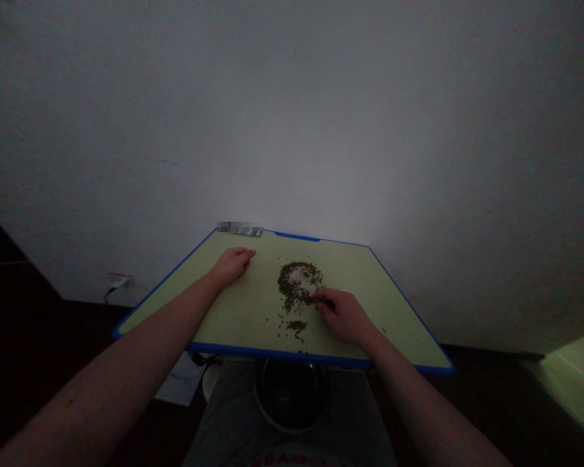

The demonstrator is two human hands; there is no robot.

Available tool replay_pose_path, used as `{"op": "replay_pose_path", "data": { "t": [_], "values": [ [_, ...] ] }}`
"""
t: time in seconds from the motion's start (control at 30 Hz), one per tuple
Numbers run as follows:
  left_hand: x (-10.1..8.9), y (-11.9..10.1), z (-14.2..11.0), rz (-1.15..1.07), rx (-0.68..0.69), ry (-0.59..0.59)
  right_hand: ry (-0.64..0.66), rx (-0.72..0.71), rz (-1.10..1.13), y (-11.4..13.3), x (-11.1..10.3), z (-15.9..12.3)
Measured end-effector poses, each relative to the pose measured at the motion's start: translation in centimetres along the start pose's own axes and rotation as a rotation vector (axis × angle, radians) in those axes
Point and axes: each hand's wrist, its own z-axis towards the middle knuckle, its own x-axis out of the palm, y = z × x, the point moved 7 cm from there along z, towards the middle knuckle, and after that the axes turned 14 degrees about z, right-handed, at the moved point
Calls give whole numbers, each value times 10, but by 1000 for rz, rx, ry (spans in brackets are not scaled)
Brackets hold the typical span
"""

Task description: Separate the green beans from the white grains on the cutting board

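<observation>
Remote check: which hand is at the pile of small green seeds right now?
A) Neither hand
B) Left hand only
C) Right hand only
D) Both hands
C. The right hand has its fingertips at the lower edge of the pile of small green seeds, while the left hand lies apart on the green board.

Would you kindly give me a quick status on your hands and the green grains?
Left hand flat on the blue-edged green board, empty. Right hand, fingers at the edge of the grain pile. Stray grains toward the near edge.
</observation>
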Motion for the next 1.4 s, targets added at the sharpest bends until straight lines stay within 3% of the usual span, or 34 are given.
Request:
{"op": "replay_pose_path", "data": {
  "t": [0.3, 0.53, 0.77, 1.1, 1.4],
  "values": [
    [-1, 0, 1, -3, 16, -8, 64, 29, 32, 1, 3, -13],
    [0, -3, -1, -11, -4, -1, -7, 31, 11, 2, -8, -20],
    [0, -1, 0, -30, 4, 6, 66, -17, -29, 10, 0, -23],
    [0, -2, -1, -35, -21, -7, 72, 4, 42, 8, 0, -37],
    [0, -3, -1, -42, -5, 11, 3, 27, 9, 8, 3, -37]
  ]
}}
